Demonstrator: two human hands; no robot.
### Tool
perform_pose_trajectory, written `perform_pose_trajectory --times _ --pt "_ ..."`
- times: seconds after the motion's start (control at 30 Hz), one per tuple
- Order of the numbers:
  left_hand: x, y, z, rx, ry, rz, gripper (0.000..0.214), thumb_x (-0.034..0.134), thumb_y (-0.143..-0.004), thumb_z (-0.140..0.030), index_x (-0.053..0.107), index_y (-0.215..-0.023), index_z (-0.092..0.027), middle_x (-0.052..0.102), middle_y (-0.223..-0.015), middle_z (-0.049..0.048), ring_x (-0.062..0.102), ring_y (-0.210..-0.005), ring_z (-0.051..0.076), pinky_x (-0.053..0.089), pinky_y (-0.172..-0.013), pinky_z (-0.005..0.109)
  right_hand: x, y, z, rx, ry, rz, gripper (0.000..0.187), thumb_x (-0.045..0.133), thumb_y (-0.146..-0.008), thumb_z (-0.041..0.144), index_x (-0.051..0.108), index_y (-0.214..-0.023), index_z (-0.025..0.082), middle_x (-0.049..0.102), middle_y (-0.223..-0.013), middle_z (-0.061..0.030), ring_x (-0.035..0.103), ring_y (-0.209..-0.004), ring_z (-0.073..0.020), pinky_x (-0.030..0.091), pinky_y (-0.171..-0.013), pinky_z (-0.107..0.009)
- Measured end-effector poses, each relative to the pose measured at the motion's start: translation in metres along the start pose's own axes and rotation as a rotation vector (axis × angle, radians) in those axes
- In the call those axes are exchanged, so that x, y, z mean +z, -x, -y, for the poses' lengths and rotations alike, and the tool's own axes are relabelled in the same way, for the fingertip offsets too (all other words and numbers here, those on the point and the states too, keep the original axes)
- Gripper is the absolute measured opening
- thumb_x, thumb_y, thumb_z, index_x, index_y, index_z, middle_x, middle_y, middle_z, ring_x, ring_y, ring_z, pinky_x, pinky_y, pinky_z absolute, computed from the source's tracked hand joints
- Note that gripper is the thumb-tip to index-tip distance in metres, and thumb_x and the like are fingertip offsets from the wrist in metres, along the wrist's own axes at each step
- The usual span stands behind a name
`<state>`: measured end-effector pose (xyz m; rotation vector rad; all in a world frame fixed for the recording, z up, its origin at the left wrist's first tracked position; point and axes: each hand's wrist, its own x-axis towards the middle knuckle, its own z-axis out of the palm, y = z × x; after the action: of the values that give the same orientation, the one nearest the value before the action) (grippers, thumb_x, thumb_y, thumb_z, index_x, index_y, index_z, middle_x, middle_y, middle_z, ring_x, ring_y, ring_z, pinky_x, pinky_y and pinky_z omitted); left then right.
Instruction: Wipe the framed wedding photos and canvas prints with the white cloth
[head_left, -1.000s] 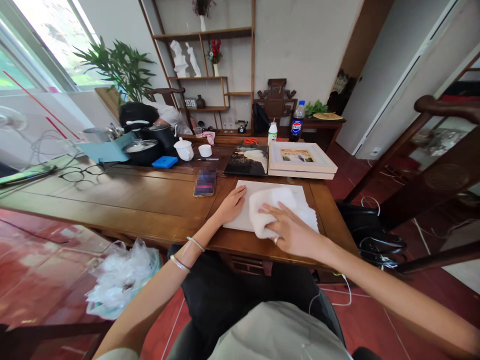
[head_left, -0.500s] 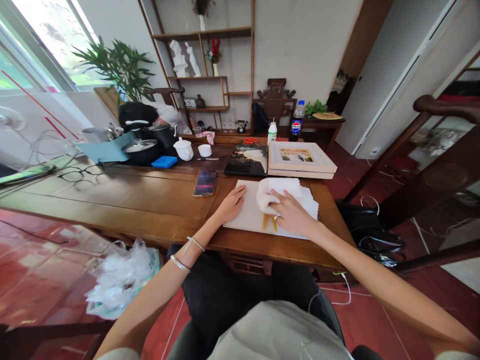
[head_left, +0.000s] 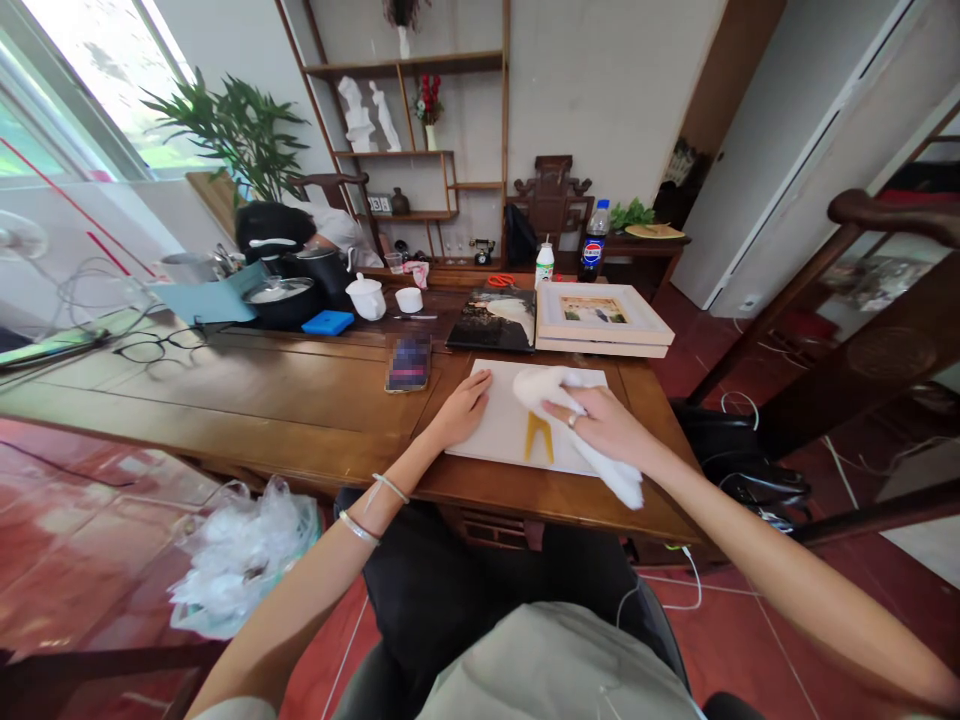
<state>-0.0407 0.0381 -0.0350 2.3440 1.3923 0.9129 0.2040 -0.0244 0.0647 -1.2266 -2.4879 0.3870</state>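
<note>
A white board (head_left: 491,432) lies flat near the front right edge of the wooden table. My left hand (head_left: 463,410) rests on its left side, palm down with the fingers stretched out. A white cloth (head_left: 544,388) is bunched in my right hand (head_left: 604,425), which presses it on the board's upper middle and right. One end of the cloth hangs toward the table's front edge. Just left of that hand, a yellow forked shape (head_left: 538,438) shows on the board; its upper part is near the cloth.
A phone (head_left: 408,363) lies left of the board. Behind it are a dark picture panel (head_left: 491,320) and a white framed picture box (head_left: 605,318). A cola bottle (head_left: 594,245), a white bottle (head_left: 544,262) and a white teapot (head_left: 367,297) stand farther back. Eyeglasses (head_left: 159,345) lie far left.
My right hand has moved right and slightly toward me with the cloth. More of the yellow shape shows, and the cloth's end now trails toward the front edge. My left hand stays put.
</note>
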Motion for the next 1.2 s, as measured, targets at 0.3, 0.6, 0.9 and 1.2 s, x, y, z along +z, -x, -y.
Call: perform_pose_trajectory --times 0.3,0.6,0.9,1.2 --pt "-0.001 0.0 0.001 0.026 0.004 0.016 0.044 0.034 -0.092 -0.025 0.049 -0.13 -0.012 0.044 -0.142 0.0126 0.036 -0.134 0.022 0.027 -0.114 0.041 0.047 -0.062 -0.005 -0.115 0.316 0.019 0.038 0.05 -0.076 0.011 0.061 -0.113 0.01 0.048 -0.134 -0.0208 0.029 -0.134 -0.0331 0.017 -0.107 -0.055" --pt "0.001 -0.001 0.003 0.026 -0.008 -0.013 0.045 0.033 -0.09 -0.022 0.048 -0.132 -0.013 0.045 -0.142 0.0112 0.038 -0.133 0.022 0.028 -0.113 0.042 0.025 0.017 0.032 -0.298 0.245 0.21 0.029 0.051 -0.071 0.01 0.068 -0.095 0.012 0.047 -0.136 -0.0207 0.03 -0.135 -0.0267 0.019 -0.109 -0.049" --pt "-0.002 0.0 -0.002 0.005 0.012 0.018 0.046 0.034 -0.091 -0.023 0.048 -0.131 -0.008 0.042 -0.143 0.0151 0.035 -0.135 0.023 0.026 -0.114 0.041 0.031 -0.054 -0.005 -0.099 0.374 0.062 0.032 0.047 -0.079 0.012 0.063 -0.107 0.018 0.054 -0.131 -0.0126 0.043 -0.125 -0.0279 0.028 -0.104 -0.049" --pt "-0.001 -0.002 0.003 0.082 0.083 0.008 0.042 0.041 -0.087 -0.021 0.055 -0.126 -0.016 0.049 -0.139 0.0098 0.039 -0.133 0.023 0.03 -0.112 0.042 0.065 -0.023 0.05 -0.226 0.45 0.045 0.033 0.049 -0.08 0.018 0.066 -0.107 0.008 0.051 -0.131 -0.0239 0.037 -0.127 -0.0354 0.023 -0.106 -0.05"
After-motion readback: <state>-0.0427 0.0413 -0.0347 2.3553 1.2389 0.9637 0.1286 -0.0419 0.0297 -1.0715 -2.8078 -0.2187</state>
